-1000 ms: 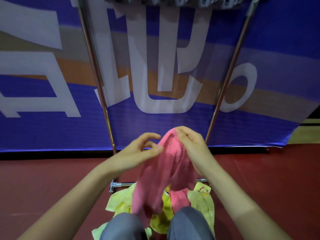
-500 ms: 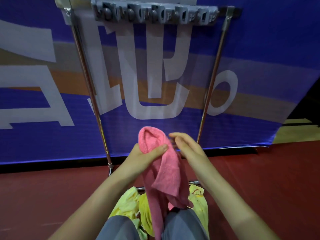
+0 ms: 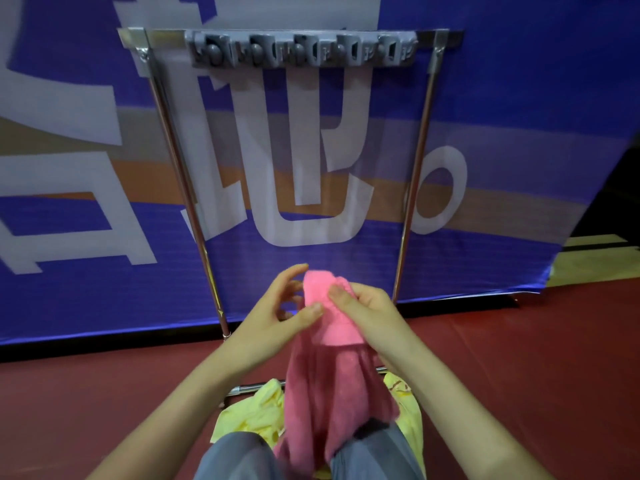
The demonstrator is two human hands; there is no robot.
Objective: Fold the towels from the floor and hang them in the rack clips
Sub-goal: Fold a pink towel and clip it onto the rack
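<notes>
I have the pink towel (image 3: 329, 386) bunched at its top between both hands. My right hand (image 3: 367, 310) is clenched on the fold with the thumb in front. My left hand (image 3: 277, 317) pinches the near edge under its thumb, with the other fingers spread loosely behind. The rest hangs below my hands, down between my knees.

The risk I see is that the loose left pinch lets a layer slip, so the fold opens before it reaches the clips (image 3: 301, 50), well above both hands. The yellow towels (image 3: 249, 414) below are half covered. The clip mouths are too blurred to read.
</notes>
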